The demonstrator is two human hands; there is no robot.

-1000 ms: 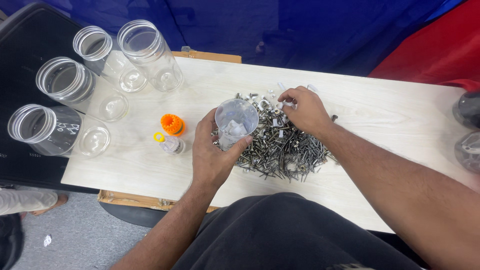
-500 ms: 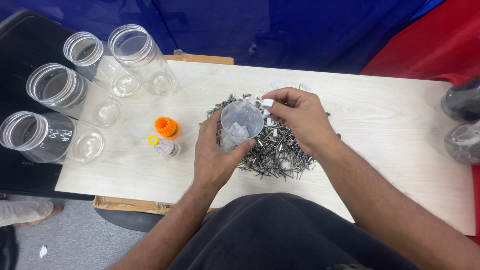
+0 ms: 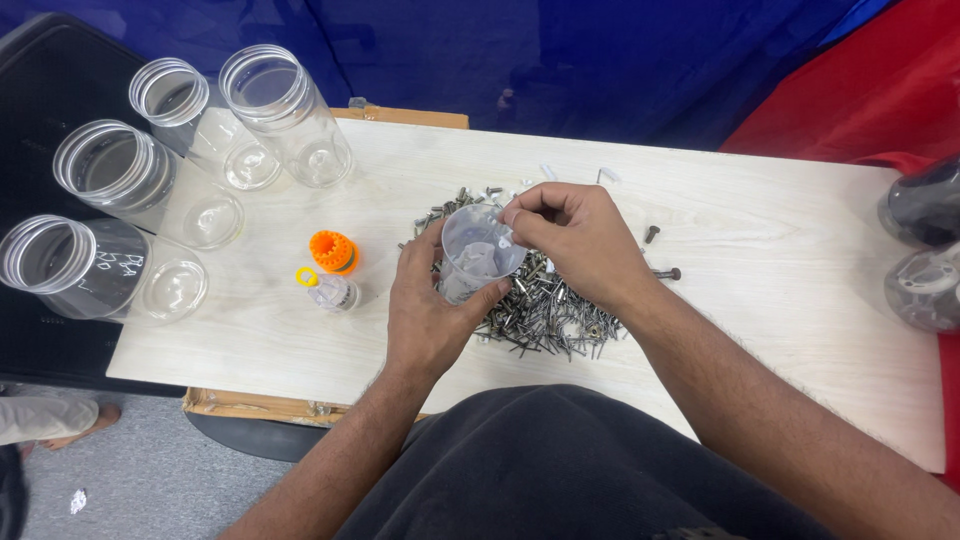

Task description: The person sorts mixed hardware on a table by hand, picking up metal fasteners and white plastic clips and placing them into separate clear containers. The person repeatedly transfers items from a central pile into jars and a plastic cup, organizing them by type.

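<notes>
Blue cloth backs a pale wooden worktop [image 3: 760, 300]. Four clear jars [image 3: 285, 115] lie at its left end, one with a white handwritten label [image 3: 128, 268]. Two dark containers [image 3: 925, 245] are cut off at the right edge. The left hand [image 3: 430, 315] grips a small clear cup [image 3: 478, 250], contents unclear; the right hand [image 3: 580, 240] pinches something unseen at its rim, above a screw pile [image 3: 545, 310].

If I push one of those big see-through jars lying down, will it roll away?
Probably yes: the clear jars look round and lie on their sides on the smooth board. They look empty, so likely light. Neighbours lying close might stop them.
</notes>
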